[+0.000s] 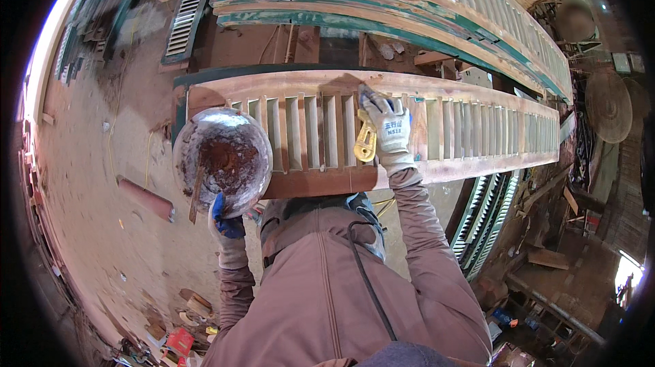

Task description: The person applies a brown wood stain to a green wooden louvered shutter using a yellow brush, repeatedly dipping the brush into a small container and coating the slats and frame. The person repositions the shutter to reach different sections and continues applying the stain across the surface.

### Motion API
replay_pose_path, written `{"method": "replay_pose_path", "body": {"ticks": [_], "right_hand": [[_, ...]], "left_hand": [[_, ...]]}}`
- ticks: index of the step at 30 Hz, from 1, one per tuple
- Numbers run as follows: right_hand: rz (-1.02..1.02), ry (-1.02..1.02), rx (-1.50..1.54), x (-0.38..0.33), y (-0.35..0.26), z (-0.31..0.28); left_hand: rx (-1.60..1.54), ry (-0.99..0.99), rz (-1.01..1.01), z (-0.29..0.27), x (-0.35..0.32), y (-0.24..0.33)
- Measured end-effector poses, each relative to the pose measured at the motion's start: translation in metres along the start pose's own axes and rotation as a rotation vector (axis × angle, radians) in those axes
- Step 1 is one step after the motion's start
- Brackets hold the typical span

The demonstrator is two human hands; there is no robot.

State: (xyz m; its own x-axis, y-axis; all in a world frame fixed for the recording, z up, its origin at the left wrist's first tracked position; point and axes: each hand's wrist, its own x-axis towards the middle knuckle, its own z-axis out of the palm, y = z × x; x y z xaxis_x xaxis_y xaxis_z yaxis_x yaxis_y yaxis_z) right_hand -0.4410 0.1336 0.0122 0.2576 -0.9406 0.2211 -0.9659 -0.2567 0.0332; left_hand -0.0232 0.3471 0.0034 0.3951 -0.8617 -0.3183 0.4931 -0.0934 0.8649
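My left hand (228, 228), in a white glove with blue fingers, grips the near rim of a round, pale-crusted bowl (254, 136) with reddish-brown paint in its bottom. A thin wooden stick (197, 193) leans over the bowl's edge. My gloved right hand (389, 124) is closed around a paintbrush with a yellow handle (366, 138); its bristle end is against the upper rail of a louvered wooden shutter (443, 90). The shutter's lower rail (321, 182) is reddish brown on the left and bare, pinkish wood to the right. The bowl hides the shutter's left end.
Beyond lies a stack of louvered shutters (382, 5) with green and bare wood edges. More green shutters (483, 220) are low at the right. A small shutter (184, 24) and a reddish roller-shaped tube (145, 198) lie on the ground at left. Wood scraps (548, 258) lie right.
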Motion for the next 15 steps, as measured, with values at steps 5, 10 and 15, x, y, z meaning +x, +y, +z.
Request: {"method": "replay_pose_path", "body": {"ticks": [5,10,15], "right_hand": [[0.167,0.007,0.080,0.008,0.025,-0.007],[0.180,0.016,0.039,0.019,0.013,-0.005],[0.098,0.010,0.101,0.009,0.020,0.006]], "left_hand": [[-0.050,-0.012,0.009,-0.007,0.005,-0.005],[-0.140,0.026,-0.043,-0.003,0.014,0.011],[-0.056,0.082,-0.057,0.003,0.030,0.027]]}}
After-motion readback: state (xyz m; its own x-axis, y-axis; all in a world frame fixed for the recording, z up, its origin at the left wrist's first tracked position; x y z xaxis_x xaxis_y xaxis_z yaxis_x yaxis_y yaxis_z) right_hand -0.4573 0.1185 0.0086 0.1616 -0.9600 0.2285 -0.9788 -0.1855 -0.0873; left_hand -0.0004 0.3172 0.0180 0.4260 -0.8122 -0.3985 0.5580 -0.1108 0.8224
